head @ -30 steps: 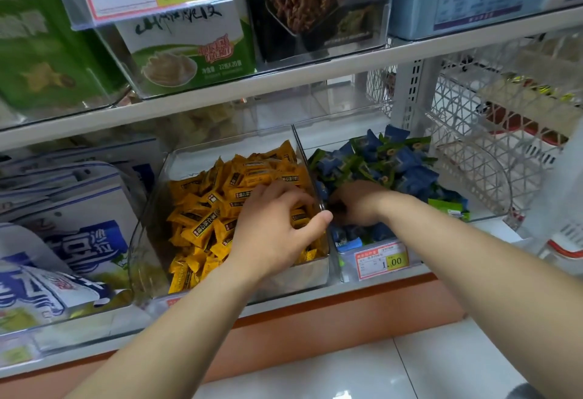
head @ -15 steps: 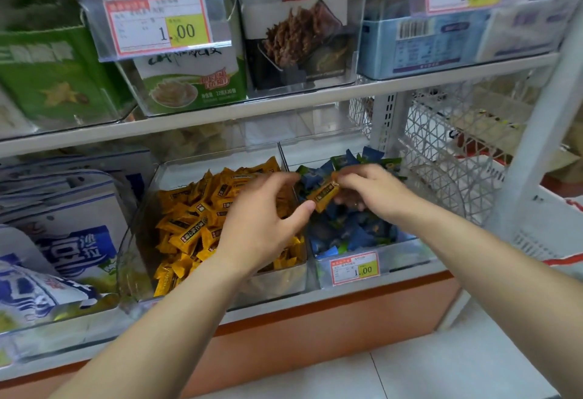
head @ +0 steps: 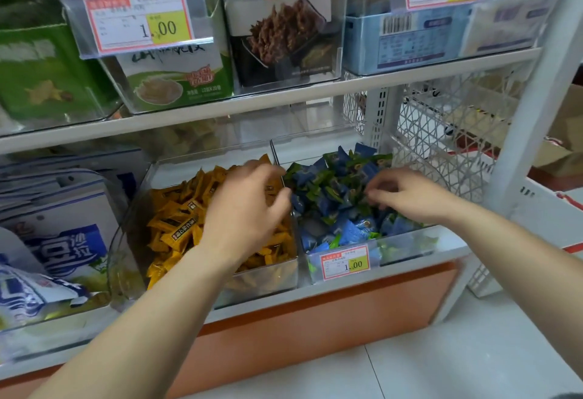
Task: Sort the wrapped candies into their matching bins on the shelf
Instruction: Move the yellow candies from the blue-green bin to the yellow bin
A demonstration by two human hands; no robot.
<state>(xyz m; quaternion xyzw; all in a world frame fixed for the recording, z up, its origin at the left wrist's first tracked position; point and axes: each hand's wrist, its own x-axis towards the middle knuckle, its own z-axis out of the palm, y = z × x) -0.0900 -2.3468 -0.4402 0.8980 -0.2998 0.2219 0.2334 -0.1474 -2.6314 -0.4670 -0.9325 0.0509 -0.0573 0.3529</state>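
- The yellow candies [head: 176,225] fill the clear left bin [head: 252,285]. They lie under the left hand's grip and to its left, their long axes pointing every way in the heap.
- The left hand [head: 249,206] hovers over that bin's right end, just beside the divider [head: 275,159]. Its grip is loosely curled and blurred, so whether it encloses a candy cannot be told.
- The blue and green candies [head: 334,190] heap in the right bin [head: 407,248], right of that grip and beneath the other.
- The right hand [head: 407,195] is down on this heap, fingertips curled into the wrappers. Whether its grip is clamped on one cannot be told.
- Judging by this, any stray here is nearer the right hand, and its bin lies leftward across the divider.
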